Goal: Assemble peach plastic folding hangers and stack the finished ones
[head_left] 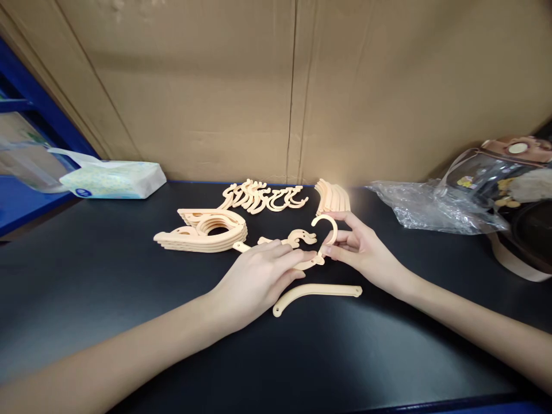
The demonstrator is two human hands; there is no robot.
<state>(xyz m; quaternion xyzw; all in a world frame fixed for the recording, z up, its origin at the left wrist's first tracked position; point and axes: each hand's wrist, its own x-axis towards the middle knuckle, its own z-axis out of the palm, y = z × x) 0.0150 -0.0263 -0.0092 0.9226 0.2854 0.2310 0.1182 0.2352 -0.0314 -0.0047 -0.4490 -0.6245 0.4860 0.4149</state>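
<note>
Between the thumb and fingers of my right hand point(360, 247) is a cream plastic hanger hook point(332, 224), its curve upward. My left hand point(259, 270) is closed over a curved hanger arm point(307, 265), whose right end meets the foot of the hook. Whether the two pieces are locked together I cannot tell. Just behind my left fingers lies another cream piece with a curved end point(302, 234), partly hidden. A loose hanger arm point(317, 289) rests on the black table nearer to me, below both hands.
Stacked folded hangers point(202, 230) lie at the left. Several loose hooks point(254, 195) and a stack of arms point(333, 196) are at the back. A tissue pack point(116, 178) stands far left; crumpled clear plastic point(414, 207) and a transparent bag point(487, 178) are right. Cardboard point(207, 92) walls the back.
</note>
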